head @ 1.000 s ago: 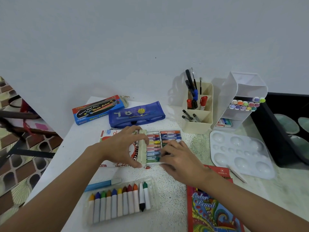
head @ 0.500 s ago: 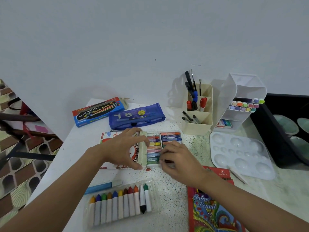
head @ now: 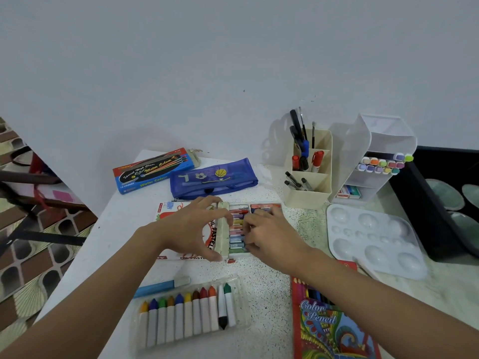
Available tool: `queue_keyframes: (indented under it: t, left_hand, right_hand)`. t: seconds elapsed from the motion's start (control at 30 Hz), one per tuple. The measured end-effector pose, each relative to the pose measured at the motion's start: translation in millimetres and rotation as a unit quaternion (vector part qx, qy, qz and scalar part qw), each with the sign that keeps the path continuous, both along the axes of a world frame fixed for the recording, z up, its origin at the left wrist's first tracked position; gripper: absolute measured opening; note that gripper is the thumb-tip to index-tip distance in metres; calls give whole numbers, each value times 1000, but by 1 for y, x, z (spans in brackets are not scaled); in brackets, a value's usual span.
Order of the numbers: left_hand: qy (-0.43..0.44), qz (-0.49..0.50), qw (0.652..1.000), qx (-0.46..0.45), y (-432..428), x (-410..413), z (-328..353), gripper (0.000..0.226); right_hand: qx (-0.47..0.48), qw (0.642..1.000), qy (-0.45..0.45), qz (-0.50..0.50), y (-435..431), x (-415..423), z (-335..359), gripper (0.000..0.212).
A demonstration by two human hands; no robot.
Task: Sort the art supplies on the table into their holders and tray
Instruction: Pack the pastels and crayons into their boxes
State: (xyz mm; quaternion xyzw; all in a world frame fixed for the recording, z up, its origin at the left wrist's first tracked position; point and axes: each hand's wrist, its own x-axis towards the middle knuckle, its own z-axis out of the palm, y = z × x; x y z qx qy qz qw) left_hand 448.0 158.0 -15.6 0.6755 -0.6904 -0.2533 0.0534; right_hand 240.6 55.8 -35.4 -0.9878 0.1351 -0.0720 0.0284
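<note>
1. oil pastel box (head: 237, 230) lies open at centre of table (head: 261, 288), lid flat to its left
2. left hand (head: 190, 226): thumb + fingers clamp the box's raised cream edge; covers most of lid print
3. right hand (head: 273, 238): fingertips curled down onto the pastels, hiding box's r half; can't tell if one's pinched
4. colour pencil box (head: 324, 330) cut off at frame bottom, partly under r forearm

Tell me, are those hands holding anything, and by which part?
The left hand holds the oil pastel tray by its left end; the right hand touches its pastels, hold unclear.
</note>
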Motion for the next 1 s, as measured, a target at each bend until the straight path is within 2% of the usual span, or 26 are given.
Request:
queue_keyframes:
  t: [0.07, 0.17, 0.27, 0.3, 0.37, 0.4, 0.47, 0.53, 0.63, 0.7, 0.8, 0.9, 1.0]
  left_hand:
    - [2, 0, 1000, -6, 0, 1, -2, 78]
    - [7, -1, 1000, -23, 1, 3, -5, 88]
    - [19, -1, 999, -31, 2, 3, -6, 93]
    - [20, 0, 999, -32, 2, 3, -6, 94]
    - [22, 3, 999, -34, 2, 4, -7, 96]
    - [23, 4, 999, -34, 1, 5, -8, 96]
    - [24, 5, 999, -34, 0, 4, -8, 96]
    - [26, 5, 999, -36, -2, 2, -9, 97]
    - [35, 5, 998, -49, -6, -2, -11, 96]
    - [42, 4, 997, -59, -9, -6, -13, 96]
    - [40, -6, 996, -79, -16, -19, -15, 96]
    - [29, 4, 995, -94, -24, -31, -16, 97]
    - [27, 12, 994, -106, -32, -41, -16, 97]
  right_hand:
    - [-1, 1000, -6, 15, -2, 1, -2, 14]
    - [77, 996, -37, -12, -5, -1, 3, 15]
    - [224, 961, -109, -123, -14, -9, 7, 18]
    - [241, 946, -135, -169, -18, -14, 6, 20]
    - [206, 932, -151, -256, -22, -26, 2, 26]
    - [192, 928, -136, -289, -23, -32, 0, 32]
    - [229, 910, -92, -333, -22, -40, -5, 44]
    - [293, 886, -77, -351, -25, -41, -7, 36]
    - [407, 834, -123, -351, -30, -37, -3, 19]
    - [459, 805, -154, -344, -28, -36, 0, 17]
    - [479, 801, -147, -328, -16, -32, -2, 19]
    - [452, 805, -180, -339, -11, -28, -8, 19]
    - [508, 757, -225, -345, -11, -27, -7, 23]
